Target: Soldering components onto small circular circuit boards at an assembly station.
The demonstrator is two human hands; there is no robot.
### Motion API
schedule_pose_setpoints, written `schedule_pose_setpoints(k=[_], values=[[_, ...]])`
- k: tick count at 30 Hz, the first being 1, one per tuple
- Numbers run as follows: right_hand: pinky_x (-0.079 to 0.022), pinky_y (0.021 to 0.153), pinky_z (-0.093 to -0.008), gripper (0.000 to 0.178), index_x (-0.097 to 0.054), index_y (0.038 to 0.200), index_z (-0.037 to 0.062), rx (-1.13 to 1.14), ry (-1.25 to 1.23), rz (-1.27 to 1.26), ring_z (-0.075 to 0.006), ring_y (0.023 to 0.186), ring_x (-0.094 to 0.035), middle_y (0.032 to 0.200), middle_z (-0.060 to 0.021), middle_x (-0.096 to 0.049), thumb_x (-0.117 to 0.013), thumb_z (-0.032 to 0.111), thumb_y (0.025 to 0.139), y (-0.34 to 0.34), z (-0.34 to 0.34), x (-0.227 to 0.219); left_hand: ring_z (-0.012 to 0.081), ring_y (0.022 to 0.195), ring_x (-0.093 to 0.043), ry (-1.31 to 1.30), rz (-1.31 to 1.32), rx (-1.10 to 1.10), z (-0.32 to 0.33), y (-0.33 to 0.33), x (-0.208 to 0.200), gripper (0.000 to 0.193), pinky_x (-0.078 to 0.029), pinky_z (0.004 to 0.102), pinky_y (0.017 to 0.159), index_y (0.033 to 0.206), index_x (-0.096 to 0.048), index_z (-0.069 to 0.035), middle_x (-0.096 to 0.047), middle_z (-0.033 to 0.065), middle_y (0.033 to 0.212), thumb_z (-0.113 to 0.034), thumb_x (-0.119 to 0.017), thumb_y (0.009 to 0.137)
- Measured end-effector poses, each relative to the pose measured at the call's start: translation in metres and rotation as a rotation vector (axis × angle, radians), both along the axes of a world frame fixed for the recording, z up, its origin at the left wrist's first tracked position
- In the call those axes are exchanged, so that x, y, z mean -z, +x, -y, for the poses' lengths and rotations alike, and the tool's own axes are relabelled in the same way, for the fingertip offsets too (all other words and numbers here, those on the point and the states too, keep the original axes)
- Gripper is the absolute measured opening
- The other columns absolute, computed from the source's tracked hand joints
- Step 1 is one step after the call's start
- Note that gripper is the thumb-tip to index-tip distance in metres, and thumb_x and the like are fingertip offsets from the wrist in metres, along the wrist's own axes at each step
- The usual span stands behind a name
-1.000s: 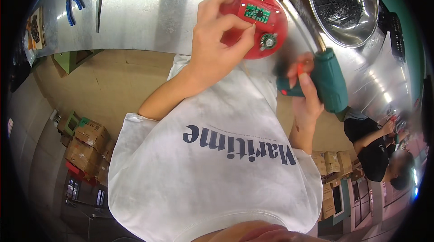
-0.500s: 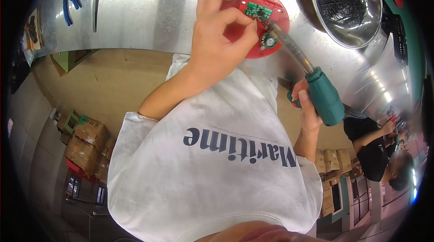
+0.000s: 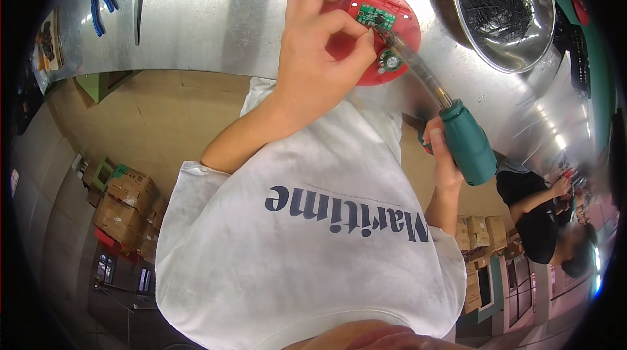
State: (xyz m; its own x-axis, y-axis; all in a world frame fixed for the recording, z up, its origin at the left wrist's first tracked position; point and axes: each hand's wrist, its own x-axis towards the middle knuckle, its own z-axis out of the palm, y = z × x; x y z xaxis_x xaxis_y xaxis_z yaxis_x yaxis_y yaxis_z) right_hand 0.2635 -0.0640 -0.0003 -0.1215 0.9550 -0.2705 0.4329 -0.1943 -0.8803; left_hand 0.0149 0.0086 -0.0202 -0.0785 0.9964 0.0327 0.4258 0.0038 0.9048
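Now, in the head view, the soldering tool (image 3: 468,144) no longer swings wide beyond the red disc (image 3: 410,28): within the last second its tip has come down to the lower edge of the green circuit board (image 3: 376,15), where it stays, which suggests fine work at that spot. The right hand (image 3: 445,157) is closed round the tool's green handle, though part of the grip is hidden. The left hand (image 3: 317,52) has kept its place, thumb and one finger pinched together on what looks like a thin wire (image 3: 373,28), another finger reaching the disc's upper rim. The disc sits at the worktop's (image 3: 196,33) near edge, slightly overhanging it; whether it rests there or is held up cannot be told. It is round and glossy, with the board inside and a round metallic part (image 3: 390,60) below, near the rim.
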Motion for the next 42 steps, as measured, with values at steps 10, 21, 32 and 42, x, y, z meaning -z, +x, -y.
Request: schedule_pose_setpoints(k=[10, 21, 32, 42], values=[[-0.043, 0.059, -0.0282, 0.024, -0.054, 0.101, -0.0052, 0.025, -0.064, -0.158, -0.0168, 0.064, -0.053, 0.095, -0.0158, -0.058, -0.057, 0.008, 0.081, 0.001, -0.001, 0.001, 0.0235, 0.107, -0.052, -0.006, -0.026, 0.002, -0.002, 0.0, -0.001, 0.004, -0.043, 0.034, 0.091, 0.073, -0.065, -0.003, -0.06, 0.0082, 0.119, -0.002, -0.069, 0.073], [-0.045, 0.061, -0.0315, 0.033, -0.053, 0.1, -0.0048, 0.373, -0.21, -0.564, -0.0222, 0.065, -0.055, 0.098, -0.0208, -0.053, -0.059, 0.017, 0.076, 0.01, 0.006, 0.005, 0.0229, 0.106, -0.051, -0.026, -0.055, 0.024, -0.002, 0.0, -0.003, 0.005, -0.043, 0.0337, 0.091, 0.074, -0.065, -0.003, -0.06, 0.0087, 0.119, -0.002, -0.07, 0.073], [-0.046, 0.062, -0.0321, 0.042, -0.051, 0.11, -0.0052, 0.372, -0.178, -0.633, -0.0231, 0.066, -0.055, 0.097, -0.0198, -0.052, -0.059, 0.017, 0.076, 0.013, 0.008, 0.013, 0.0222, 0.108, -0.049, -0.1, -0.078, 0.095, -0.009, -0.009, -0.01, 0.003, -0.042, 0.0337, 0.092, 0.076, -0.066, -0.004, -0.058, 0.0071, 0.121, -0.005, -0.069, 0.075], [-0.046, 0.059, -0.0321, 0.034, -0.051, 0.1, -0.0043, 0.548, -0.063, -0.761, -0.0227, 0.063, -0.054, 0.093, -0.0177, -0.051, -0.058, 0.018, 0.075, 0.02, 0.02, 0.023, 0.0277, 0.104, -0.054, -0.106, -0.055, 0.409, -0.031, -0.04, -0.029, 0.027, -0.046, 0.0348, 0.088, 0.107, -0.064, -0.005, -0.058, 0.0122, 0.118, -0.006, -0.068, 0.08]])
